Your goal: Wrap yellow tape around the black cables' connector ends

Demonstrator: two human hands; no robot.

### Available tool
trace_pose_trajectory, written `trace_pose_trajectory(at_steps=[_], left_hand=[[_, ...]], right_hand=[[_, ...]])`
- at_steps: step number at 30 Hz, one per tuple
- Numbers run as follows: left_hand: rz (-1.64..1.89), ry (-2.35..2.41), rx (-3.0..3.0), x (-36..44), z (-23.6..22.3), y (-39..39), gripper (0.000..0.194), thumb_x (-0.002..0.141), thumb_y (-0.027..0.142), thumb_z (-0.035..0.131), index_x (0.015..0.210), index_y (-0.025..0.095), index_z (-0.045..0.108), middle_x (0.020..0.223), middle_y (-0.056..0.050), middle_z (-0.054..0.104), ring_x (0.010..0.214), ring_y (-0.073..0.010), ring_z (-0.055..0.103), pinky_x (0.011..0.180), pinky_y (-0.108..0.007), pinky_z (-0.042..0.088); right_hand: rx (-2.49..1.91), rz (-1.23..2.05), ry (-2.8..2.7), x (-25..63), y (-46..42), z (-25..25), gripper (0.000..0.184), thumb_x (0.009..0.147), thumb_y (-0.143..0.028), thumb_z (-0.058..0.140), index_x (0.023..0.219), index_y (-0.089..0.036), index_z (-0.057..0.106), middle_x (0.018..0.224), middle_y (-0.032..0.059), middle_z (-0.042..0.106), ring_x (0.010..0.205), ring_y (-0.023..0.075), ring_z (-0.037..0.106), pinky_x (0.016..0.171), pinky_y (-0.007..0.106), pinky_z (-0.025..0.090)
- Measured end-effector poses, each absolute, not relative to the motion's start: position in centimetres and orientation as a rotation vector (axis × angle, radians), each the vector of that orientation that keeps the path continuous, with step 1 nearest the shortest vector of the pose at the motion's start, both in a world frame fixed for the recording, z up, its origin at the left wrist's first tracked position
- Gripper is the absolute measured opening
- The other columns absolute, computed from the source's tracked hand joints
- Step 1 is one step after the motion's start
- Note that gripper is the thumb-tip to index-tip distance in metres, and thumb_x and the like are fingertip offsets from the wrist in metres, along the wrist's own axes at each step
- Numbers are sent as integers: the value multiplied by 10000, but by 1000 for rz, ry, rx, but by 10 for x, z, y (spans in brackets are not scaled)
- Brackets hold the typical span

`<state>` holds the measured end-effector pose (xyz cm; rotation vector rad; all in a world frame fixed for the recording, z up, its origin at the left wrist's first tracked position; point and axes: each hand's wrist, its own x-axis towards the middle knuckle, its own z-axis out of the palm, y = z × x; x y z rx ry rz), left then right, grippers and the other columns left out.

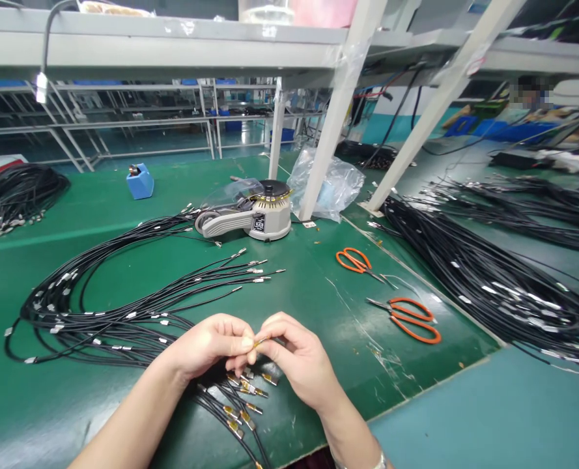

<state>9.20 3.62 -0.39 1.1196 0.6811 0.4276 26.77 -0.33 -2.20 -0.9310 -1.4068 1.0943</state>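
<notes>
My left hand (218, 345) and my right hand (294, 358) meet fingertip to fingertip above the green table (313, 299). Pinched between them is a cable end with amber tape (260, 341); the rest of that cable is hidden behind my hands. Below my fingers lie several black cables whose metal connectors (247, 419) are wrapped in the same amber tape. Behind my left hand, a looped bundle of black cables (103, 319) with white tags curves across the table, its bare metal ends pointing right.
Two orange-handled scissors (413, 316) (353, 260) lie to the right. A round tape dispenser (269, 218) stands farther back, beside a clear plastic bag (335, 185) and white posts (335, 111). A blue holder (140, 182) sits at back left. More black cables (489, 273) fill the right side.
</notes>
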Motion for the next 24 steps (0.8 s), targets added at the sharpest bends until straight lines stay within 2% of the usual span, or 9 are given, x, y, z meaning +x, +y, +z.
trace_pose_trajectory(at_steps=[4,7,9,14,19,24], left_hand=[[707,954,1546,107,0,24,146,833,255,581,733,168,641,678,15,587,630,-96,507,619,-220,391],[883,995,1983,116,-5,17,132,872,188,532,840,193,660,781,-2,615,756,-121,548,711,-244,417],[957,930,2152,119,-10,15,134,883,168,524,899,193,654,788,-10,617,765,-125,553,708,-244,433],[1060,815,2368,118,-18,16,142,886,120,521,971,180,617,805,-24,614,772,-127,542,700,-247,453],[1025,723,2445,115,-19,16,260,878,129,538,1134,175,556,865,-47,616,802,-146,527,710,-271,460],[911,754,2560,123,-26,9,186,909,140,447,966,165,623,778,-57,608,729,-163,517,654,-292,436]], right_hand=[[-1001,1186,-1292,288,-7,-19,127,807,-228,639,908,-235,714,866,19,668,791,154,632,741,271,510],[-1060,1096,-1285,296,-12,-20,73,785,-204,664,839,-229,706,800,0,672,755,145,633,707,252,510],[-1063,943,-1360,299,-16,-23,61,788,-175,663,785,-224,700,781,-1,667,755,145,629,706,252,504],[-986,689,-1544,303,-23,-35,165,803,-85,640,843,-238,690,810,4,689,773,139,641,729,251,509],[-939,557,-1640,304,-24,-38,197,799,-52,627,873,-225,684,829,21,702,776,145,658,721,248,526],[-1088,554,-1667,304,-29,-37,115,808,-116,621,822,-220,666,783,23,691,728,162,658,688,253,529]])
